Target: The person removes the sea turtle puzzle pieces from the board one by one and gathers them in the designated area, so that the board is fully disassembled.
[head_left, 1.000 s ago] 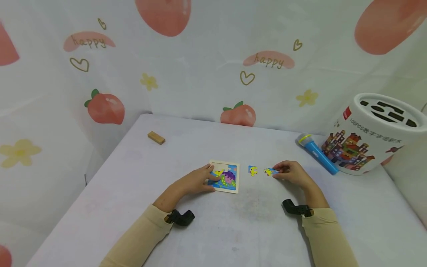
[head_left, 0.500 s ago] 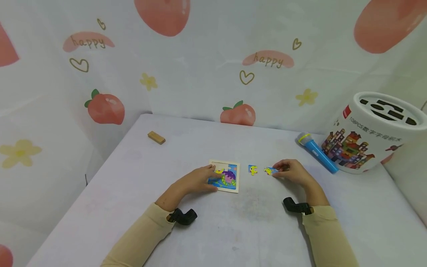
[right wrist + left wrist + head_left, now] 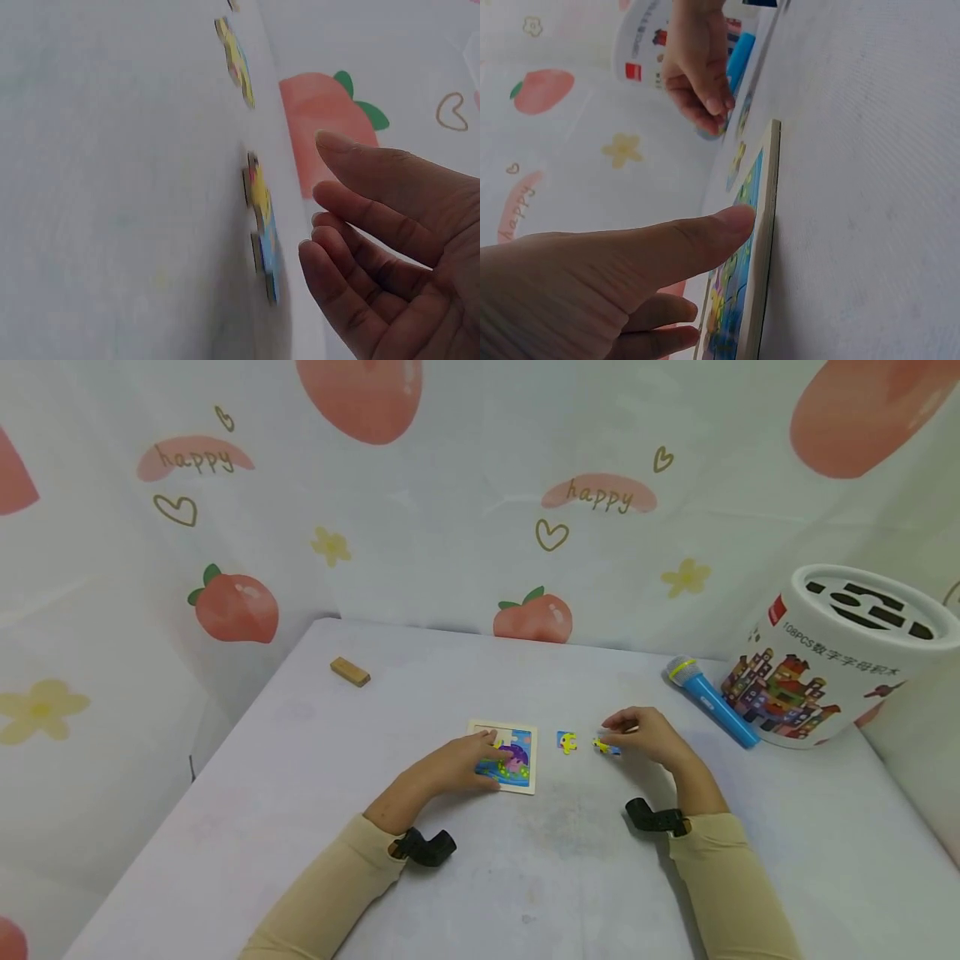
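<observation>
A square wooden-framed jigsaw puzzle (image 3: pixel 514 767) with a purple, yellow and blue picture lies on the table. My left hand (image 3: pixel 459 766) rests over its left part; in the left wrist view the straight thumb (image 3: pixel 705 238) touches the frame near its edge. Right of the board lies a blue-and-yellow puzzle piece (image 3: pixel 567 742). Further right is a second puzzle piece (image 3: pixel 262 217), slightly blurred in the right wrist view and apparently tilted. Just above it hovers my right hand (image 3: pixel 397 240), thumb and fingers apart with nothing between them.
A blue toy microphone (image 3: pixel 712 700) lies at the back right, beside a large white block bucket (image 3: pixel 832 668). Near the back left corner lies a small wooden block (image 3: pixel 350 672). A patterned cloth (image 3: pixel 435 527) hangs behind the white table (image 3: pixel 525 893).
My right hand has let go of the right puzzle piece and risen slightly up and leftward. That piece has changed its tilt. My left hand has slid a little rightward over the board.
</observation>
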`<state>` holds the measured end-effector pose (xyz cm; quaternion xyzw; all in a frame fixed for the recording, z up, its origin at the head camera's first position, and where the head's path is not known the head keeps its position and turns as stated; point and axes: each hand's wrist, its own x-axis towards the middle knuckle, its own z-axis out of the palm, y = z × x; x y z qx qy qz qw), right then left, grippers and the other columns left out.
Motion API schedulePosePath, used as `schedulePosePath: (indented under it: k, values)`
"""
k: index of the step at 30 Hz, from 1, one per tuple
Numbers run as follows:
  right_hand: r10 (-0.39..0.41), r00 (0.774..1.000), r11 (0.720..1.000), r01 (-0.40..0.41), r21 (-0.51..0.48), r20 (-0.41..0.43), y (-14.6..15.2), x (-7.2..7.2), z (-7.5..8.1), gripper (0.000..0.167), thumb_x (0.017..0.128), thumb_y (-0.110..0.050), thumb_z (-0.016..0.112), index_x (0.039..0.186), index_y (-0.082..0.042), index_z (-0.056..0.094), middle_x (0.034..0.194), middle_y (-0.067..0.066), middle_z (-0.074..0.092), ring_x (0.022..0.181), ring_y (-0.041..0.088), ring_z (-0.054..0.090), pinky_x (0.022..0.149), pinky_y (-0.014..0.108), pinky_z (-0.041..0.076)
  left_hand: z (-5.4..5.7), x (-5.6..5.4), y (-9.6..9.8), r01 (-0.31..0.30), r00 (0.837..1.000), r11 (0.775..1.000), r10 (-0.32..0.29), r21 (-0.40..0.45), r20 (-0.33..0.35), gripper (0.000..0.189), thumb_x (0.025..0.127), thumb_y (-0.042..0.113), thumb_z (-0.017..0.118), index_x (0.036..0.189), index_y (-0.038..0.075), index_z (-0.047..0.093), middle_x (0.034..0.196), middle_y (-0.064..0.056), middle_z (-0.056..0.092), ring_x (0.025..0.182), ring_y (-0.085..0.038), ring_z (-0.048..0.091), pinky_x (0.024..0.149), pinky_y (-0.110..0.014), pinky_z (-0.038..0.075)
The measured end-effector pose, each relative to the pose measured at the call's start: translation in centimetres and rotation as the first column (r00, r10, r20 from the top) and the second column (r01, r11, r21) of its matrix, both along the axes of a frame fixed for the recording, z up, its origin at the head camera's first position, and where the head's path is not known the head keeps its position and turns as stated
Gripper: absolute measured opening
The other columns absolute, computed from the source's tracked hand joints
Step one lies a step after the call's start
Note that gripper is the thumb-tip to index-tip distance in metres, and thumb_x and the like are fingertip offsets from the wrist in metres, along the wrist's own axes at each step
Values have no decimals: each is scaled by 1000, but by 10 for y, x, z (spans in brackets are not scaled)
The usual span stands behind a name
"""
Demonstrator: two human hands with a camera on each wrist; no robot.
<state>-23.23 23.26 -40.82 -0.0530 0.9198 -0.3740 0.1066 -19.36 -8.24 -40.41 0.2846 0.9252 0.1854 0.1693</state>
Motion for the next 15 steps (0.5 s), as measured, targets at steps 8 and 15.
schedulePosePath:
  k: [8,15]
  values:
    - [60,998,998,-60,-33,-5,-19,-5,-1,35,80,-20,74,105,2,66,96,13,64,88,21,57,67,23,48,2,2,5,-18,1000,1000,18,8,3,53,83,30,70,132,19,54,150,-14,32,139,-29,31,113,-41,28]
    - [107,994,993,-108,-53,-24,-36,-7,-1,31,79,-15,73,103,4,67,94,14,64,85,20,59,65,22,48,0,1,7,-9,1000,1000,9,-27,3,52,83,31,70,132,22,55,150,-13,33,140,-28,30,113,-42,28]
